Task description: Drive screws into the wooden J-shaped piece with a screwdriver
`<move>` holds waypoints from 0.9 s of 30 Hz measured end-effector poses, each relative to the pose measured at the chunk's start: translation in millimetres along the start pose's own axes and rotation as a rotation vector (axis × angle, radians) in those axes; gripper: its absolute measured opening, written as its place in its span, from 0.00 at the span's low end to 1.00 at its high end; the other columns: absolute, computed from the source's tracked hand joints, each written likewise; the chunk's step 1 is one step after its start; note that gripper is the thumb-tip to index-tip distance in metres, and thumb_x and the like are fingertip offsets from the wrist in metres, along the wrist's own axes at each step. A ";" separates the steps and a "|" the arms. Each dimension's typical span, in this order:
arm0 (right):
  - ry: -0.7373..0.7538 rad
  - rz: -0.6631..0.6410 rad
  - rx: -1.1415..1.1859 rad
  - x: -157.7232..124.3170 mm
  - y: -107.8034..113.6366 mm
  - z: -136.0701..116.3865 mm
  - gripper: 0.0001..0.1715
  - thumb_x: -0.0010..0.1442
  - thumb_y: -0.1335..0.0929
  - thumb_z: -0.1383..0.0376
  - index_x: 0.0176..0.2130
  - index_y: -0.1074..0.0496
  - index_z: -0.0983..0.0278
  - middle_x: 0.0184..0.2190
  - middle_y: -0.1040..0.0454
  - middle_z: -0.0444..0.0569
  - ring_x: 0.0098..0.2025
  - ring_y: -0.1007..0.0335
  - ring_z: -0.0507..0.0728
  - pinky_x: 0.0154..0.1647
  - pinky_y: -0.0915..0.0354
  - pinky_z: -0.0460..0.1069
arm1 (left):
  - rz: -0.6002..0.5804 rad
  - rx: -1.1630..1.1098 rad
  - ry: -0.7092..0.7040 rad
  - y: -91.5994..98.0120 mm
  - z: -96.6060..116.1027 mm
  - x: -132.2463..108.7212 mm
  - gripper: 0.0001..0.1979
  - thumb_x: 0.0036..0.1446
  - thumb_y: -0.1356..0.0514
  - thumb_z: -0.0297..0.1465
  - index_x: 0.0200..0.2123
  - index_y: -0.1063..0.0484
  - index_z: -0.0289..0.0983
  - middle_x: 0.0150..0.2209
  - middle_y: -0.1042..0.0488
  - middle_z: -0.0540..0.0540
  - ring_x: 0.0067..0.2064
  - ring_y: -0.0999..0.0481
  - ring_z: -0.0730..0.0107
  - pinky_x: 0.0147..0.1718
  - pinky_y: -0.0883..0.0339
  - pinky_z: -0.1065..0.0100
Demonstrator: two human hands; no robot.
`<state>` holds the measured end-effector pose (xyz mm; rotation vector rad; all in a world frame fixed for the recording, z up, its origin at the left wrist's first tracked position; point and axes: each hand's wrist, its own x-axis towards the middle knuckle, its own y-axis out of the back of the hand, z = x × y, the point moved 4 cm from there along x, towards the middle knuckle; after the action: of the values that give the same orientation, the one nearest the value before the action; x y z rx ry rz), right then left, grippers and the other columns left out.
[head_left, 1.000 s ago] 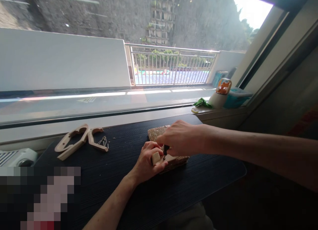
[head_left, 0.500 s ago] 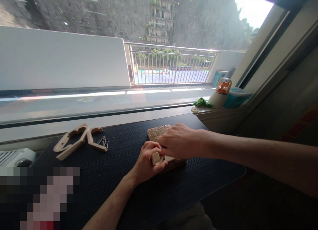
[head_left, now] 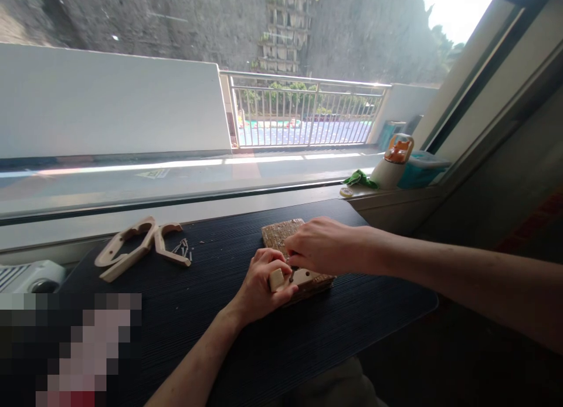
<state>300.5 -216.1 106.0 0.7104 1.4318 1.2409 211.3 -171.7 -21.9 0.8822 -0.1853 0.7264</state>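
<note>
My left hand (head_left: 263,281) is closed around a pale wooden piece (head_left: 277,280) and presses it against a rough particle-board block (head_left: 281,234) on the dark table. A dark hole shows in the piece's flat part (head_left: 303,275), which lies on the block. Beside my left fingers a small dark screw (head_left: 292,274) stands up from the wood. Just above it, my right hand (head_left: 316,243) has its fingers closed in a pinch. Whatever they hold is hidden behind the knuckles.
Curved pale wooden parts (head_left: 127,246) lie at the table's left, with several loose screws (head_left: 182,247) beside them. On the window sill are a green cloth (head_left: 360,178), a bottle with an orange top (head_left: 398,152) and a teal box (head_left: 424,169).
My right hand has turned and lifted slightly, uncovering the hole and more of the wooden piece's flat part. The left hand keeps its hold in nearly the same place.
</note>
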 end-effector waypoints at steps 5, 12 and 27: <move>0.045 0.004 -0.038 -5.7 7.1 -2.3 0.15 0.58 0.39 0.60 0.34 0.26 0.65 0.29 0.25 0.52 0.34 0.28 0.59 0.24 0.47 0.47 | -0.004 0.002 0.005 0.6 1.6 1.5 0.06 0.44 0.36 0.30 0.28 0.29 0.39 0.39 0.31 0.46 0.45 0.36 0.61 0.47 0.37 0.59; 0.166 -0.028 -0.019 -8.0 15.1 -13.0 0.11 0.56 0.37 0.70 0.34 0.25 0.66 0.29 0.25 0.52 0.35 0.29 0.56 0.25 0.47 0.47 | -0.019 0.016 0.028 -3.8 -7.2 -2.3 0.07 0.46 0.37 0.33 0.30 0.29 0.39 0.36 0.31 0.46 0.44 0.35 0.60 0.45 0.36 0.59; 0.128 0.031 -0.005 -5.6 11.6 -3.0 0.12 0.56 0.37 0.64 0.37 0.26 0.64 0.31 0.24 0.51 0.34 0.29 0.56 0.27 0.43 0.46 | 0.035 0.001 0.048 -5.3 -3.1 -0.7 0.05 0.43 0.36 0.30 0.25 0.31 0.38 0.37 0.31 0.46 0.45 0.36 0.61 0.47 0.37 0.59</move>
<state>296.8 -218.9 118.4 0.6627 1.5261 1.3335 213.8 -171.8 -27.6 0.8631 -0.1587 0.7797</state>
